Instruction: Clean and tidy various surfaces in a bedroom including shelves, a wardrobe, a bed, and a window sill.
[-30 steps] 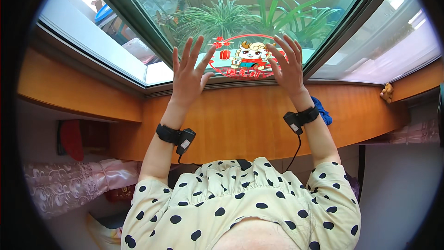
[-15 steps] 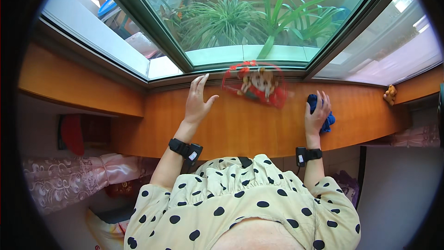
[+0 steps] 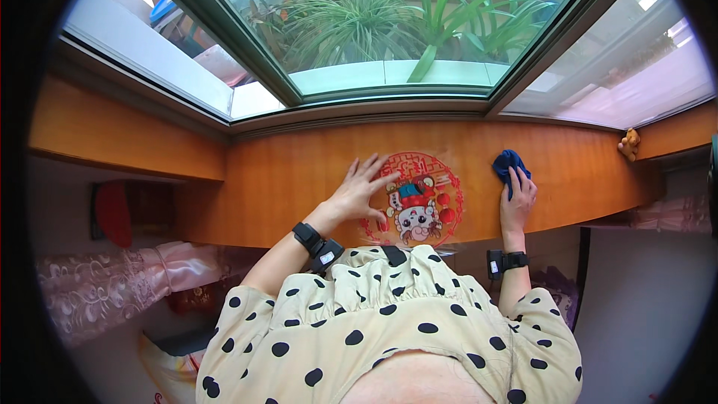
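Observation:
On the brown wooden sill lies a round, clear window sticker (image 3: 419,213), with a red lattice border and a cartoon figure that appears upside down. Its near edge reaches the sill's front edge by my shirt. My left hand (image 3: 355,196) is at the sticker's left side, fingers spread and fingertips over its border; I cannot tell whether it presses down. To the right, my right hand (image 3: 517,198) has its fingers on the near part of a crumpled dark blue cloth (image 3: 510,164), which rests on the sill. Each wrist wears a black strapped device.
Beyond the wooden sill (image 3: 284,172) stands a framed sliding window (image 3: 374,105), with green plants (image 3: 359,22) behind the glass. A small brown bear figure (image 3: 629,144) sits at the sill's right end. Pink curtains (image 3: 112,284) hang at the lower left.
The sticker, blurred in motion by the window before, now lies flat and nearer to me. My left hand has come down and right onto its edge. My right hand has shifted nearer along the cloth.

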The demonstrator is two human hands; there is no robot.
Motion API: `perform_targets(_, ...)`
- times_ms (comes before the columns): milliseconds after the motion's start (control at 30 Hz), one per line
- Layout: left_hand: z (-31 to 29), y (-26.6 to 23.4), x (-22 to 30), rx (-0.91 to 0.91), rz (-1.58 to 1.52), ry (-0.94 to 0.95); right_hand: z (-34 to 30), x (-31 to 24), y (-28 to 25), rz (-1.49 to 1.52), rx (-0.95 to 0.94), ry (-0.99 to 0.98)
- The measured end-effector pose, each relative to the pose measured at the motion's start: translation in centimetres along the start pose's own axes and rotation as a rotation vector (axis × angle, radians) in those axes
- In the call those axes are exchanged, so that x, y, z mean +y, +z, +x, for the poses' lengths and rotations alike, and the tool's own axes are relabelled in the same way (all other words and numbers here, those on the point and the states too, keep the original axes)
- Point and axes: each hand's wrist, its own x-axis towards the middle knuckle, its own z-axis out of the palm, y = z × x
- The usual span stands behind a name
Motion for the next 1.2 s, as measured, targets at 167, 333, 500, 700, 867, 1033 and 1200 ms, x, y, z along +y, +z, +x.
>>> perform_targets(167,-3.2,1.2,1.9,-0.063,0.025,0.093,4.3,-4.0,1.4,0.55,0.239,0.071)
perform_targets(333,-5.8,1.9,2.0,-0.117,-0.013,0.15,9.2,-11.8,5.8,0.624,0.265,-0.027)
perform_targets(500,-9.2,2.1,1.3,-0.095,-0.033,0.131,7.9,-24.2,11.5,0.74,0.041,-0.415)
perform_targets(700,-11.2,4.6,1.9,0.047,0.061,0.078,6.5,-30.9,10.9,0.535,-0.254,-0.883)
perform_targets(867,-11.5,5.7,1.1,0.253,0.009,0.177,8.4,-22.4,9.8,0.476,-0.248,-0.732)
perform_targets(1033,-13.2,3.2,-0.2,0.37,-0.225,-0.055,7.3,-6.1,8.3,0.212,0.002,-0.338)
perform_targets(1200,-18.9,0.6,-4.2,0.589,-0.803,-0.334,4.1,5.6,7.3,0.043,0.189,0.004)
